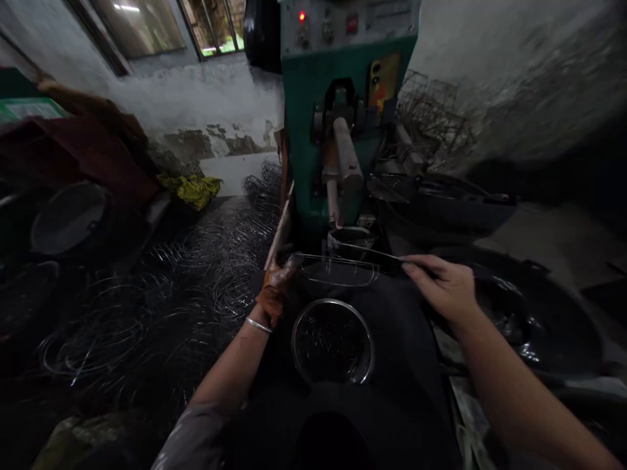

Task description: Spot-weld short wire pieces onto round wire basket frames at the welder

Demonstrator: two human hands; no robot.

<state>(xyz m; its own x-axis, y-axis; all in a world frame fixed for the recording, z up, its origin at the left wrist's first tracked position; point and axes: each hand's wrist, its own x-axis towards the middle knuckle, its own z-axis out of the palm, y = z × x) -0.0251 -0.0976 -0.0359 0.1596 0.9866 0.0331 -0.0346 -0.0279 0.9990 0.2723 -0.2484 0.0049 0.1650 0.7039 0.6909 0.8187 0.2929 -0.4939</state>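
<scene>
Loose wire hoops (161, 307) lay at the left. The gloved left hand (275, 290) and the bare right hand (443, 284), well apart, each pinched one end of a wire frame (337, 267), keeping it level before the green machine (343, 111), above a steel bowl (333, 341).

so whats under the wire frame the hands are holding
A round metal-rimmed sieve lies below the wire frame, on dark cloth. What is beneath the sieve is hidden.

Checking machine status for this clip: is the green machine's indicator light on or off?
On. A small red lamp glows brightly on the grey control panel atop the green machine.
</scene>
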